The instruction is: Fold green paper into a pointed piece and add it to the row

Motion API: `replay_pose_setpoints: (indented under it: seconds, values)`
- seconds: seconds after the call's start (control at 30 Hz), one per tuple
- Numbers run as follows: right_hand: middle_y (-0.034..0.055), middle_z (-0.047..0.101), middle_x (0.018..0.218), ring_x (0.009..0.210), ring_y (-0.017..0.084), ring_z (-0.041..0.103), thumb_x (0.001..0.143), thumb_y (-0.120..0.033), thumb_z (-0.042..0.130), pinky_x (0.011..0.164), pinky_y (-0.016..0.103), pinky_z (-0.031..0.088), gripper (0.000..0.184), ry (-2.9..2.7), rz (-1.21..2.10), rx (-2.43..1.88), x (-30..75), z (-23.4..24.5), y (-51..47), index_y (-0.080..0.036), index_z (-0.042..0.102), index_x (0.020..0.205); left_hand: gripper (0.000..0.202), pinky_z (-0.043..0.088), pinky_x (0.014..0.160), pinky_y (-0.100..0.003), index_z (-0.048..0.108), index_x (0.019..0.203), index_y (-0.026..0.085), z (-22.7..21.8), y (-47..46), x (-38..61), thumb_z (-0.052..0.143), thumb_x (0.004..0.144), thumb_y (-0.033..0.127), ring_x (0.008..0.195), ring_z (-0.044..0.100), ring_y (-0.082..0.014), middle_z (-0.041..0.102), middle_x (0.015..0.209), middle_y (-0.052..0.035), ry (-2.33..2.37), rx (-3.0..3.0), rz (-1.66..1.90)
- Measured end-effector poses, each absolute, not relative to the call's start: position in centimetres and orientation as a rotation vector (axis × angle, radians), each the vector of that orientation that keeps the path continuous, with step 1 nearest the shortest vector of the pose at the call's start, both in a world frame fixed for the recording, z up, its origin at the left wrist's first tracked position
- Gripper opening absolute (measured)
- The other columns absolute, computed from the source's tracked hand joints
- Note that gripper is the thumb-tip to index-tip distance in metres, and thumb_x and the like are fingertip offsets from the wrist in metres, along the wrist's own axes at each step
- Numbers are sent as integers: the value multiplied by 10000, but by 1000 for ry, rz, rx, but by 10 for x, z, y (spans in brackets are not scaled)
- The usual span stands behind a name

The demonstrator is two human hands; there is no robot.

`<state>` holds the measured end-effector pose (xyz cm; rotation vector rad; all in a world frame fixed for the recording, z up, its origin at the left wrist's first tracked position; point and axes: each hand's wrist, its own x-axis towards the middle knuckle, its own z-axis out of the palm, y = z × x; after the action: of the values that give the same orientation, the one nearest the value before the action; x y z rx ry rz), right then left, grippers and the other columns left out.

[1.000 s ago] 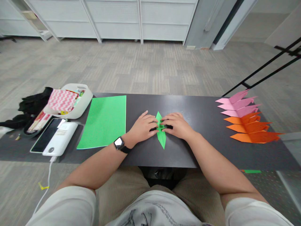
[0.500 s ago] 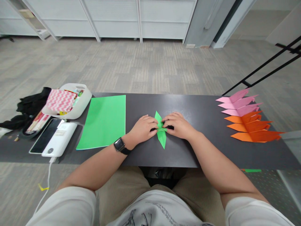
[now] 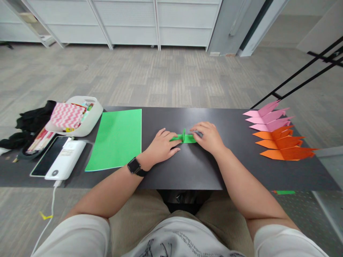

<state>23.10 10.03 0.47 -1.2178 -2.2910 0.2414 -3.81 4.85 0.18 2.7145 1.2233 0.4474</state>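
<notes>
A folded piece of green paper (image 3: 190,139) lies crosswise on the dark table, with a narrow flap standing up near its middle. Over its left end, the fingers of my left hand (image 3: 162,144) hold it against the table; the thumb sticks out below, apart from the paper. At the right end is my right hand (image 3: 210,137), its fingers curved and raised, a gap between thumb and forefinger. The thumb is close to the paper's end; whether it presses on it I cannot tell.
Green sheets (image 3: 115,139) lie left of my hands. Farther left are a white basket (image 3: 93,117), a phone (image 3: 49,157), a white power bank (image 3: 65,160) with a cable, and a black cloth (image 3: 34,117). Pink paper cranes (image 3: 268,117) and orange ones (image 3: 281,144) line the table's right end.
The green paper has turned from pointing away from me to lying crosswise, and its flap now stands up. My right hand has shifted slightly right and opened its fingers a little.
</notes>
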Motion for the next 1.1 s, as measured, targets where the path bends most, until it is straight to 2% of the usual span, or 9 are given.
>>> replay_pose_setpoints:
  seconds: [0.13, 0.3, 0.47, 0.77, 0.97, 1.1]
  values:
    - [55, 791, 1085, 1040, 275, 670, 1002, -231, 682, 916, 444, 452, 167, -2433, 246, -1163, 231, 6, 96, -286, 834, 1044, 348, 363, 1271, -587, 752, 1380, 278, 3, 46, -35, 603, 1093, 408, 1262, 645, -289, 733, 1333, -91, 1293, 2750, 443]
    - [62, 779, 1116, 1031, 264, 668, 1004, -210, 679, 957, 437, 491, 220, -2560, 328, -1101, 224, -8, 99, -299, 858, 1097, 378, 310, 1313, -557, 710, 1444, 275, 1, 48, -34, 528, 1125, 361, 1396, 591, -282, 686, 1515, -67, 1238, 2736, 425]
    - [69, 774, 1147, 1036, 258, 687, 1012, -213, 677, 982, 436, 518, 205, -2556, 354, -1125, 224, -16, 102, -275, 868, 1056, 406, 265, 1330, -605, 673, 1490, 295, 0, 47, -36, 548, 1117, 398, 1433, 579, -287, 666, 1556, -67, 1239, 2677, 349]
    - [68, 764, 1118, 1035, 262, 692, 1022, -236, 660, 980, 450, 526, 202, -2543, 373, -1126, 222, -10, 99, -278, 853, 1067, 397, 86, 1360, -716, 699, 1445, 273, -2, 45, -37, 572, 1099, 419, 1432, 564, -317, 665, 1533, -99, 1195, 2737, 369]
    - [68, 755, 1132, 1058, 266, 688, 992, -269, 703, 977, 449, 504, 151, -2554, 392, -1129, 224, -4, 96, -270, 825, 1081, 415, 103, 1360, -708, 688, 1459, 298, -5, 44, -37, 581, 1092, 459, 1499, 488, -348, 613, 1600, -81, 1218, 2775, 359]
    - [83, 749, 1164, 1097, 295, 688, 952, -397, 786, 951, 450, 482, 198, -2553, 394, -1163, 222, 3, 90, -246, 789, 1080, 424, 114, 1356, -717, 704, 1430, 282, -4, 44, -36, 581, 1087, 499, 1430, 518, -347, 641, 1549, -91, 1225, 2813, 361]
